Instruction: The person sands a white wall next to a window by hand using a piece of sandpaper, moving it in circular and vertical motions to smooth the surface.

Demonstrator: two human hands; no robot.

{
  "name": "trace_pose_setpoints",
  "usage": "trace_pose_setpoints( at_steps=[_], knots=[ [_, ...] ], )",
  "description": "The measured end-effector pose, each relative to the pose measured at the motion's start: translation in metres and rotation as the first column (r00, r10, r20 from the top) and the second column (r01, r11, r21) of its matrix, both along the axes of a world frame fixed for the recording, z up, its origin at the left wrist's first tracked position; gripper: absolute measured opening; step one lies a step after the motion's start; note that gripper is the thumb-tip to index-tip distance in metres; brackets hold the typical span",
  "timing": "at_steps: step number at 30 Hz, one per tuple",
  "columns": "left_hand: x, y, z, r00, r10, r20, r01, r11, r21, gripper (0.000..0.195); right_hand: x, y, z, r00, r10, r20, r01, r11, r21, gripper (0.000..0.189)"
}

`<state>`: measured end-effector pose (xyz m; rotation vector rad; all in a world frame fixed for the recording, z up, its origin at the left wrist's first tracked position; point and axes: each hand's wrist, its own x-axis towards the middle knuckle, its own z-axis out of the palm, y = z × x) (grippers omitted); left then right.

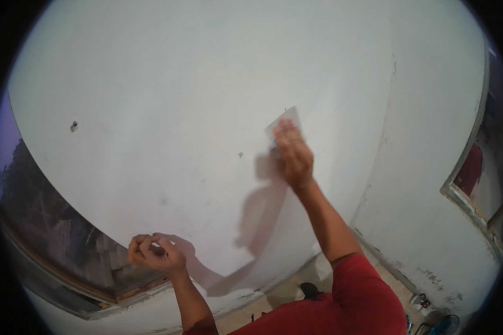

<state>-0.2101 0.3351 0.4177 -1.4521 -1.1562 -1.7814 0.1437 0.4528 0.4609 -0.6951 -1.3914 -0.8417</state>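
A white painted wall (184,104) fills most of the view. My right hand (294,153) presses a thin, pale grey sheet (294,115), possibly sandpaper, against the wall with its fingers extended; the sheet's pointed top shows beyond my fingertips. A small chipped spot (240,155) lies to the left of this hand. At the lower left, my left hand (157,252) is raised with curled fingers, a gap showing between thumb and fingers. Nothing is visible in it. It is near the wall's edge beside the window opening.
A window opening (121,293) lies at the lower left, another window frame (469,201) at the right. A hole (74,126) marks the wall's left part. Below are floor tiles (306,272), a dark shoe (310,290), and a blue round object (446,324) at the lower right.
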Motion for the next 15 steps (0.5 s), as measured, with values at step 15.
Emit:
trace_pose_setpoints(
  at_steps=[15],
  knots=[
    [-0.031, -0.011, 0.004, 0.987, -0.127, 0.102, 0.119, 0.99, 0.078, 0.009, 0.024, -0.006, 0.016, 0.971, -0.235, 0.041, 0.235, 0.972, -0.01, 0.047]
  ],
)
